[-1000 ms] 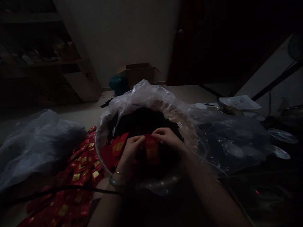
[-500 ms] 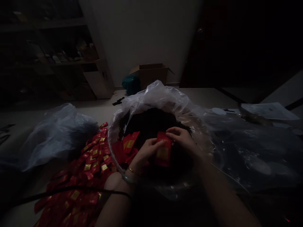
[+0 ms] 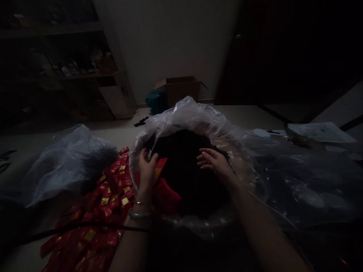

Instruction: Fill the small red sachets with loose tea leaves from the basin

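Observation:
My left hand [image 3: 147, 168] is over the left rim of a round tub [image 3: 133, 166] lined with clear plastic. Its thumb and fingers are apart, and nothing shows between them. Close beside it, red packets with gold labels [image 3: 161, 168] lie inside the tub, and a plain red one [image 3: 167, 197] sits a little nearer to me. Over the right side of the tub, my right hand [image 3: 213, 161] hovers with its fingers spread and holds nothing. Dark loose material [image 3: 184, 162] fills the tub; the dim light hides what it is.
Left of the tub is a heap of small red and gold packets [image 3: 93, 230], with a clear plastic bag [image 3: 73, 162] behind it. More plastic sheeting [image 3: 306, 181] spreads at the right. An open cardboard box [image 3: 183, 92] and a teal bag [image 3: 156, 101] stand by the wall.
The red packet that both hands held over the tub is out of their grip. My left hand has moved left to the rim and opened; my right hand has let go and stayed near its place.

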Demonstrator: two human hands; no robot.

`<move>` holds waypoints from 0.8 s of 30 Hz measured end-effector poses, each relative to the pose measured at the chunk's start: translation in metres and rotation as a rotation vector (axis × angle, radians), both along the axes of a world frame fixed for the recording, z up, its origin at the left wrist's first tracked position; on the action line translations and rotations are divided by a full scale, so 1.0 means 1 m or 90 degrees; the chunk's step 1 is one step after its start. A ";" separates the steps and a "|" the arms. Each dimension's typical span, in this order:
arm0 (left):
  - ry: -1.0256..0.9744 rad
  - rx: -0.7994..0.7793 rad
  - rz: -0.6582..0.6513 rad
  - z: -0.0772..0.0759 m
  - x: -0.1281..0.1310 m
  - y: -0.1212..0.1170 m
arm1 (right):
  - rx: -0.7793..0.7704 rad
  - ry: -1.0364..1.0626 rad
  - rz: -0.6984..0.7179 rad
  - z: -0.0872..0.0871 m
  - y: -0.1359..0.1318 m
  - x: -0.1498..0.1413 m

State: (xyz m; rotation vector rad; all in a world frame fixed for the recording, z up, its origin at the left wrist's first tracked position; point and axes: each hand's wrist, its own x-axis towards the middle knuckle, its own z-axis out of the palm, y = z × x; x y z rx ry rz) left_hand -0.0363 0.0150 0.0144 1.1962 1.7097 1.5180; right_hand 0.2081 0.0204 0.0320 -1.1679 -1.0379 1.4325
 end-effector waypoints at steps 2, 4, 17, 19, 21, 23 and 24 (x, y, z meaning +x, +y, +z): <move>0.247 -0.157 -0.077 -0.002 0.002 -0.002 | -0.002 -0.015 0.023 -0.002 0.000 0.000; 0.428 -0.323 -0.118 -0.001 0.004 -0.004 | -0.003 -0.030 0.046 -0.004 0.001 0.000; -0.080 -0.201 -0.283 0.011 0.018 -0.010 | 0.362 -0.343 0.014 -0.028 -0.003 -0.016; -0.136 -0.195 -0.309 0.013 0.029 -0.014 | 0.468 -0.429 0.016 -0.030 -0.005 -0.023; -0.150 -0.188 -0.307 0.013 0.038 -0.017 | 0.537 -0.504 0.002 -0.031 -0.007 -0.027; -0.168 -0.186 -0.295 0.014 0.046 -0.018 | 0.581 -0.566 -0.039 -0.032 -0.008 -0.028; -0.182 -0.188 -0.287 0.013 0.048 -0.018 | 0.598 -0.593 -0.063 -0.032 -0.009 -0.028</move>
